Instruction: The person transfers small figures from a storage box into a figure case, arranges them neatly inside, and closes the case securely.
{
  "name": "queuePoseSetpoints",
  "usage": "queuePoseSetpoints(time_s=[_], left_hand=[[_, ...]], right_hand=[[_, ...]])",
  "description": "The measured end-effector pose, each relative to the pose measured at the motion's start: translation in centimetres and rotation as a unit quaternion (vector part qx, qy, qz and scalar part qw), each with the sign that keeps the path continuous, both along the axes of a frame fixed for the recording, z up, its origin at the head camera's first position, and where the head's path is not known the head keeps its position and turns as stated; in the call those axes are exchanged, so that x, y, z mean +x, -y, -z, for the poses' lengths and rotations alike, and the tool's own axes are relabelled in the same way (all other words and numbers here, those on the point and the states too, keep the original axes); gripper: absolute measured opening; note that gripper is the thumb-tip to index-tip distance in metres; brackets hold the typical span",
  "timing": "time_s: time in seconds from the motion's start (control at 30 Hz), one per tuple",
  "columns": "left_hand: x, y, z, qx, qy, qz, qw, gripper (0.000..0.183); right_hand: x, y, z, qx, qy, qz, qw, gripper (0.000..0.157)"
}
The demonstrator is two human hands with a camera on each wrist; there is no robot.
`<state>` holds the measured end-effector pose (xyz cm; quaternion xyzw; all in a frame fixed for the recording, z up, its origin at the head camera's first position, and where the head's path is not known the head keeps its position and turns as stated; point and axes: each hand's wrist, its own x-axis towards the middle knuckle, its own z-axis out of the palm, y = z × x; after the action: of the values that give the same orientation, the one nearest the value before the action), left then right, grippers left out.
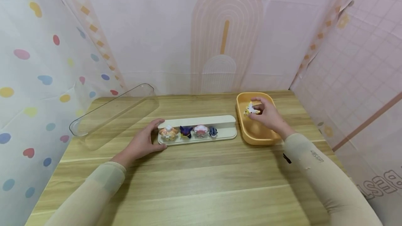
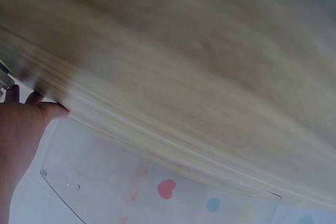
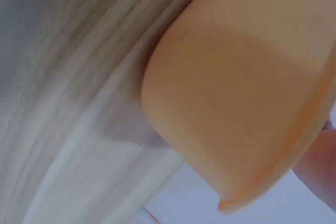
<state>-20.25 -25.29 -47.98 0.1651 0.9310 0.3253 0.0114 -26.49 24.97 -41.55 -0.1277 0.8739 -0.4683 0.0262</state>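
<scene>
And on the right, my right fingers (image 1: 261, 100) are pinching a small white-and-yellow toy figurine (image 1: 250, 110), holding it within the outline of a deep orange plastic bin (image 1: 259, 142) with rounded corners; whether it's touching the bin, I can't tell. Over on the left, my left fingers (image 1: 156, 122) are curling around the left end of a long cream-white plastic stand (image 1: 227, 134), thumb resting at the front corner. Four toy figurines are standing in a row there: an orange-and-white one (image 1: 169, 133) nearest my thumb, then a dark purple one (image 1: 186, 132), a pink-and-white one (image 1: 200, 131) and a small dark grey one (image 1: 213, 132). The bin is sitting just beside the stand's right end, and a long clear plastic cover (image 1: 116, 116) is lying slantwise at the left of the wood-grain counter (image 1: 201, 184).
</scene>
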Motion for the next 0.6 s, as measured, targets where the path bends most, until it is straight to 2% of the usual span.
queuePoseSetpoints(time_s=[0.07, 0.23, 0.43, 0.6], left_hand=[[0.0, 0.0, 0.0, -0.001, -0.002, 0.0, 1.0, 0.103], [0.0, 0.1, 0.2, -0.004, -0.003, -0.001, 1.0, 0.104], [-0.1, 0.4, 0.3, -0.007, 0.0, -0.004, 1.0, 0.105], [-0.1, 0.6, 0.3, -0.011, -0.003, -0.003, 0.9999, 0.105]], right_hand=[[0.1, 0.1, -0.2, 0.013, -0.014, -0.015, 1.0, 0.065], [0.5, 0.7, -0.7, 0.065, -0.075, -0.051, 0.994, 0.058], [1.2, 2.7, -2.1, 0.132, -0.162, -0.132, 0.969, 0.054], [1.9, 4.9, -2.6, 0.176, -0.165, -0.188, 0.952, 0.052]])
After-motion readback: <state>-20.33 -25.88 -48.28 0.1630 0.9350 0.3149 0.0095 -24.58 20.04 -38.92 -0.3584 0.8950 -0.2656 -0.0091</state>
